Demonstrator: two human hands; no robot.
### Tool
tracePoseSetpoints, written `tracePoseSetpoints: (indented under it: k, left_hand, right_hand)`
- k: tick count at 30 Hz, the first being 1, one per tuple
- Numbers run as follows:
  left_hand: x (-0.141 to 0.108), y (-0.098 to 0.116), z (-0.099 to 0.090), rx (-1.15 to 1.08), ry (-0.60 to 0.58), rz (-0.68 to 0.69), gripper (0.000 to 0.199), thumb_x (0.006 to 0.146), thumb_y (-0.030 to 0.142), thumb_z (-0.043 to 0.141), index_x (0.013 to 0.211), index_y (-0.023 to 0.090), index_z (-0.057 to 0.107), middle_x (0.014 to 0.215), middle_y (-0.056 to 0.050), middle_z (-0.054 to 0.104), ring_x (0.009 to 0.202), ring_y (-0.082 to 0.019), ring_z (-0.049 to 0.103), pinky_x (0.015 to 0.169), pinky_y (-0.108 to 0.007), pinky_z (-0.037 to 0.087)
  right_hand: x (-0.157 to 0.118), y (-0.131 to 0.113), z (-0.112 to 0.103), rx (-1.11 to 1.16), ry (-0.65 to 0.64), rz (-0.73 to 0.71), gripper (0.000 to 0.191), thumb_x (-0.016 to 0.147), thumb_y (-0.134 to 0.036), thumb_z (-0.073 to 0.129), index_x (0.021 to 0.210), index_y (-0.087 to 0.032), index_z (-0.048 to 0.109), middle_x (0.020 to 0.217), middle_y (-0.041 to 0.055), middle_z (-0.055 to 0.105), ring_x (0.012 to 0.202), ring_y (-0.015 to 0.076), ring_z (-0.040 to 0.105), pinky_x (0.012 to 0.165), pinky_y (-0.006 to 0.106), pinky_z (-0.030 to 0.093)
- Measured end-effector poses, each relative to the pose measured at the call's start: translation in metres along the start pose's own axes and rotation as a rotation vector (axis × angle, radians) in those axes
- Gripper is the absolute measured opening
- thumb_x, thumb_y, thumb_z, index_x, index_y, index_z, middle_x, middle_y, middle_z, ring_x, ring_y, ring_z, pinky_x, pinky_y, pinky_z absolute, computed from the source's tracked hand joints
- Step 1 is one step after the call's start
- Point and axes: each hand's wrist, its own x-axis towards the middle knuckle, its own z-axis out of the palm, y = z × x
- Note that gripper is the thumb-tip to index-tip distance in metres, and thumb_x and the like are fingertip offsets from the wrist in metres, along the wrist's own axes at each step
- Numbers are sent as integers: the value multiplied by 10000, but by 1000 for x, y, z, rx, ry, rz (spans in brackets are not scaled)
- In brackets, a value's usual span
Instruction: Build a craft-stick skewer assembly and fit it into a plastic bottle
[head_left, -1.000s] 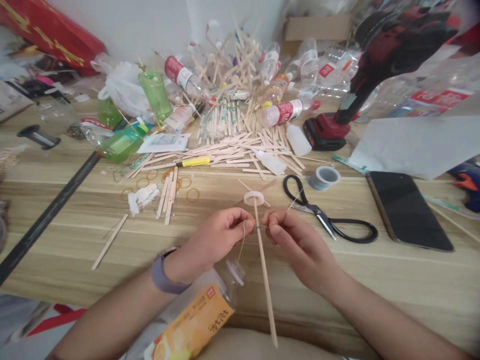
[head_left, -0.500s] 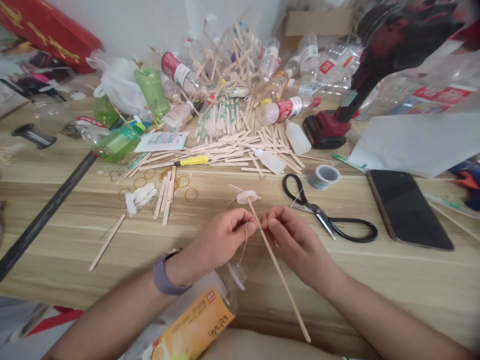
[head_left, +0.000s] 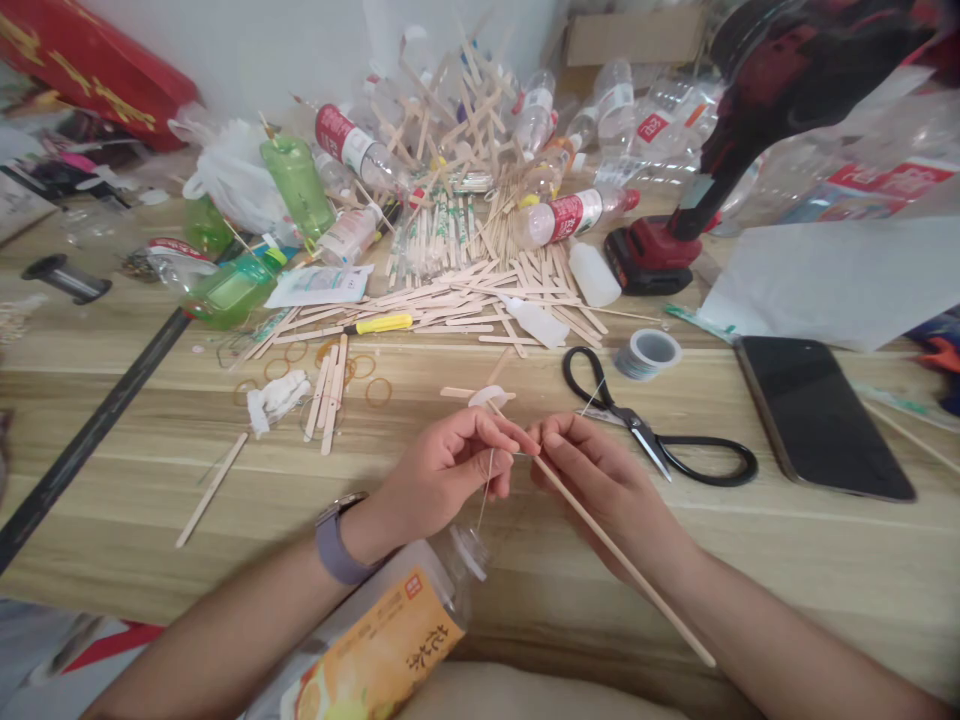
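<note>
The left hand (head_left: 450, 470), a purple-grey watch strap (head_left: 339, 550) on its wrist, is at the centre of the frame, its fingers curled on a thin pale thread (head_left: 486, 495) whose end hangs below. Its index fingertip reaches the long, slim, round wooden stick (head_left: 626, 565). The right hand (head_left: 589, 480), just beside it, has its fingertips gathered on that stick; the exact contact is partly hidden. The stick slants from the centre toward the lower right, its upper end at a small white plastic ring (head_left: 489, 397), with flat pale wooden pieces (head_left: 459, 393) beside the ring.

Below the left wrist, a clear plastic bottle with an orange label (head_left: 386, 645) lies tilted at the lower centre. Right of centre on the wood-grained worktop (head_left: 285, 510) lie black-handled metal scissors (head_left: 637, 430), near a small grey spool (head_left: 649, 355); a black smartphone (head_left: 825, 420) lies farther right. A heap of flat wooden sticks (head_left: 465, 300) spreads across the upper centre.
</note>
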Motion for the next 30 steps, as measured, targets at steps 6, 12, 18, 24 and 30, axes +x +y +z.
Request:
tracePoseSetpoints:
  k: [6,12,18,24,30]
  left_hand:
    - [2,2,-1,-65,-46,50,243,841,337,668,770,148,532,966,-52,635,528,-35,526,518,-207,453]
    - [3,-2,-4,-159,-134,20,229,882,320,629,798,165,483,890,-29,658,519,-43,545,468,-176,403]
    - [0,0,-3,-47,-152,-14,273,880,401,616,800,170,494,741,-9,627,573,-80,554,555,-222,441]
    - [-5,9,2,160,-149,-61,325,900,479,539,809,168,514,736,-20,583,645,-107,539,616,-251,448]
    - [-7,9,1,354,-156,-48,156,953,253,434,825,189,496,743,-6,580,623,-108,506,602,-246,424]
  right_hand:
    - [3,-5,-5,289,-73,131,209,780,-298,729,724,-170,573,662,-37,519,473,51,297,454,203,261]
    - [0,-7,-7,357,-223,159,147,809,-278,708,764,-169,621,623,-55,521,397,23,222,415,200,202]
    - [-4,-2,-8,210,-310,38,155,861,-291,668,793,-196,566,740,-27,577,543,70,455,535,222,347]
    - [-6,-4,-14,-195,-347,-109,216,928,-382,550,803,-210,513,759,14,583,728,155,569,632,282,428]
    - [-7,-3,-18,-443,-341,-217,179,961,-324,457,815,-226,487,762,20,586,728,176,590,636,304,452]
